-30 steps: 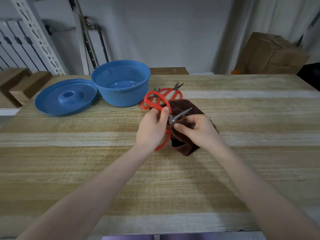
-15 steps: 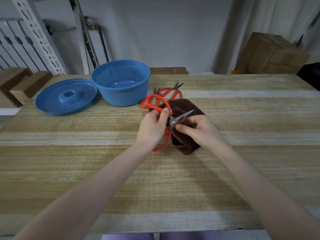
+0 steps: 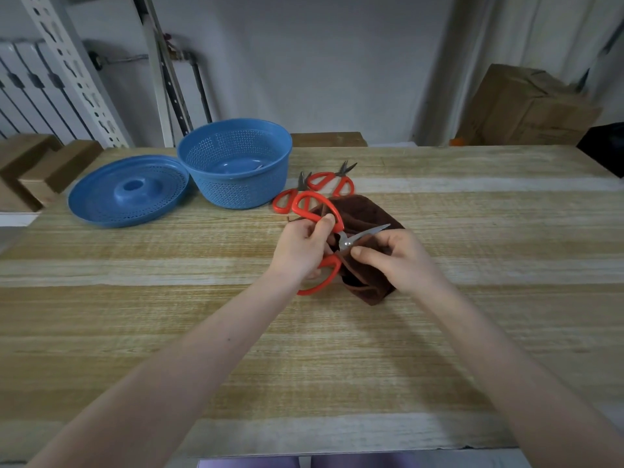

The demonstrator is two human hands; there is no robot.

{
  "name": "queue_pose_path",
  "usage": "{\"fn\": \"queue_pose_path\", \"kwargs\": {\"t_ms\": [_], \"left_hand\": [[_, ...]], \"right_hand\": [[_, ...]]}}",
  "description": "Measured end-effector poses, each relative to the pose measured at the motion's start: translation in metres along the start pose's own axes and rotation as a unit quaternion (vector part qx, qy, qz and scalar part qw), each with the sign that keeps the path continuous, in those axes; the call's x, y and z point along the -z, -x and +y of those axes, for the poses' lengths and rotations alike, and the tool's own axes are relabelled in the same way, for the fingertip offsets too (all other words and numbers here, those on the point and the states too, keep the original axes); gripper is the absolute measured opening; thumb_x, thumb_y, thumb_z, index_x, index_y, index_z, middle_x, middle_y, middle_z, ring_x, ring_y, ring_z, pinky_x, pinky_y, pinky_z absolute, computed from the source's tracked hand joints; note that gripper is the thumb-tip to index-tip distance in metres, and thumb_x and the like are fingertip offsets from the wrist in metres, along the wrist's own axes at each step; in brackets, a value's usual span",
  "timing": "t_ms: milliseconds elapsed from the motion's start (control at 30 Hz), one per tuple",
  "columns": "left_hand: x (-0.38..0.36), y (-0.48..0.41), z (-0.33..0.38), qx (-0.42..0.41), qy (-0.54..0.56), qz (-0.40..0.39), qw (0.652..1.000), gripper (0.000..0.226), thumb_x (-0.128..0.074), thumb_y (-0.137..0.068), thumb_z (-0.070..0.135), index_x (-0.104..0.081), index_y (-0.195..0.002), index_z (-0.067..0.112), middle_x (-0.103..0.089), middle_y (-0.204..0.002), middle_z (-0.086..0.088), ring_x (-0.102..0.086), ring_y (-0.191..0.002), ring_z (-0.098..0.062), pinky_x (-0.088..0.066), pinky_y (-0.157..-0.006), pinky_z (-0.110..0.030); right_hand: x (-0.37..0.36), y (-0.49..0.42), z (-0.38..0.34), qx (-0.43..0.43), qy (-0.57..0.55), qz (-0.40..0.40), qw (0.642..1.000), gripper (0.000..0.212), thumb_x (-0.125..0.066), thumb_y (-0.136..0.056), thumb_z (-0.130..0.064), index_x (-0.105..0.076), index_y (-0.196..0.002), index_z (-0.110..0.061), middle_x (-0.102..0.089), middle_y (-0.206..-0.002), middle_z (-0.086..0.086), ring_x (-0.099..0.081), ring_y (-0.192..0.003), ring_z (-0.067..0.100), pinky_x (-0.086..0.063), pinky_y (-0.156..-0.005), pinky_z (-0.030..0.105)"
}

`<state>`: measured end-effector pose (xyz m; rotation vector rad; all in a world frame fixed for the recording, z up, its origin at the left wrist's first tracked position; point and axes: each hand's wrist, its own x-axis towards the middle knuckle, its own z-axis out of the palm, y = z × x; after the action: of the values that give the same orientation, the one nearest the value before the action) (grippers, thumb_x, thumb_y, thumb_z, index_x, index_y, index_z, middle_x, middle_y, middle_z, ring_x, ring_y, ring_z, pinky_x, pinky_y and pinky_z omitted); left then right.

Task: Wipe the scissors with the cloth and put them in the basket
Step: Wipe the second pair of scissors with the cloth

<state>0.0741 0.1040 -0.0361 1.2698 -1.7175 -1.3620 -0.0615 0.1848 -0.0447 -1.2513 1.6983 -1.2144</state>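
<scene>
Between your hands, just over the table (image 3: 304, 349), you held the scissors (image 3: 343, 243) with the blades pointing away to the right. Your left hand (image 3: 302, 246) gripped the red handles, its thumb curled over the upper loop and its fingers round the lower one. Your right hand (image 3: 398, 261) pinched the cloth (image 3: 364, 214) against the blades close to the pivot, thumb and forefinger bent. The rest of the cloth lay bunched under and beyond that hand. One bare blade tip stuck out past your right fingers; I could not tell how the other blade lay.

Just beyond your left hand lay a second pair (image 3: 283, 202) and a third pair (image 3: 332, 184), both red-handled. The second pair was partly hidden behind the upper loop of the scissors you held. Both pairs lay between your hands and the basket (image 3: 236, 194), which stood open beyond and to the left of your left hand, near but apart. The lid (image 3: 101, 204) lay just beside the basket, further left. Well beyond your right hand, off the table, stood a box (image 3: 526, 109).
</scene>
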Motion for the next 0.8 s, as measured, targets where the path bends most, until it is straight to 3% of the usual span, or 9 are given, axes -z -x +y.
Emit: {"fn": "queue_pose_path", "kwargs": {"t_ms": [200,333,433,500,600,733,800], "left_hand": [[0.0,-0.001,-0.001,-0.03,0.01,0.017,0.999,0.049,-0.045,-0.1,0.036,-0.06,-0.087,-0.009,-0.051,-0.063,-0.011,-0.044,-0.049,-0.016,-0.035,-0.047,-0.026],[-0.004,-0.002,-0.001,-0.062,0.005,0.026,0.998,0.04,-0.045,-0.1,0.037,-0.053,-0.071,0.01,-0.041,-0.049,0.005,-0.037,-0.044,-0.013,-0.032,-0.052,-0.033],[-0.007,-0.002,-0.003,-0.068,-0.003,0.042,0.997,0.041,-0.044,-0.1,0.036,-0.045,-0.064,0.016,-0.038,-0.046,0.01,-0.036,-0.045,-0.012,-0.033,-0.053,-0.034],[-0.007,-0.002,-0.004,-0.067,0.007,0.053,0.996,0.043,-0.044,-0.1,0.037,-0.049,-0.066,0.01,-0.042,-0.05,0.004,-0.04,-0.048,-0.015,-0.034,-0.053,-0.035],[-0.005,-0.004,-0.005,-0.057,0.023,0.064,0.996,0.048,-0.044,-0.1,0.036,-0.059,-0.081,-0.006,-0.049,-0.06,-0.007,-0.047,-0.057,-0.022,-0.039,-0.056,-0.036],[-0.004,-0.008,-0.006,-0.049,0.028,0.05,0.997,0.039,-0.045,-0.1,0.033,-0.058,-0.077,0.004,-0.046,-0.055,-0.001,-0.041,-0.051,-0.016,-0.031,-0.048,-0.03],[-0.001,-0.011,-0.007,-0.039,0.021,0.052,0.998,0.039,-0.045,-0.1,0.035,-0.057,-0.076,0.006,-0.048,-0.057,-0.003,-0.044,-0.05,-0.015,-0.032,-0.048,-0.028]], "right_hand": [[0.003,-0.001,-0.001,0.003,-0.019,-0.027,0.999,0.016,-0.065,-0.091,-0.011,-0.073,-0.084,-0.021,-0.076,-0.084,-0.003,-0.072,-0.084,0.012,-0.055,-0.077,0.025],[-0.006,-0.006,-0.002,0.021,-0.006,0.018,1.0,0.014,-0.066,-0.091,-0.015,-0.072,-0.079,-0.02,-0.074,-0.077,-0.002,-0.071,-0.077,0.013,-0.056,-0.071,0.025],[-0.012,-0.008,0.002,0.04,0.014,0.062,0.997,0.018,-0.064,-0.092,-0.019,-0.072,-0.082,-0.007,-0.071,-0.08,0.018,-0.066,-0.076,0.034,-0.054,-0.071,0.043],[-0.016,-0.008,0.005,0.063,0.038,0.075,0.995,0.029,-0.061,-0.095,-0.025,-0.069,-0.082,0.0,-0.066,-0.077,0.025,-0.06,-0.073,0.042,-0.051,-0.069,0.049],[-0.02,-0.01,0.008,0.064,0.061,0.087,0.992,0.04,-0.056,-0.097,-0.03,-0.065,-0.081,0.006,-0.064,-0.075,0.027,-0.058,-0.07,0.043,-0.048,-0.064,0.047],[-0.021,-0.011,0.007,0.027,-0.007,0.081,0.996,0.033,-0.052,-0.099,-0.023,-0.069,-0.085,0.002,-0.067,-0.084,0.027,-0.059,-0.072,0.035,-0.048,-0.071,0.044],[-0.019,-0.011,0.005,-0.005,-0.049,0.085,0.995,0.031,-0.05,-0.101,-0.022,-0.07,-0.089,-0.003,-0.07,-0.091,0.024,-0.065,-0.083,0.032,-0.051,-0.081,0.045]]}}
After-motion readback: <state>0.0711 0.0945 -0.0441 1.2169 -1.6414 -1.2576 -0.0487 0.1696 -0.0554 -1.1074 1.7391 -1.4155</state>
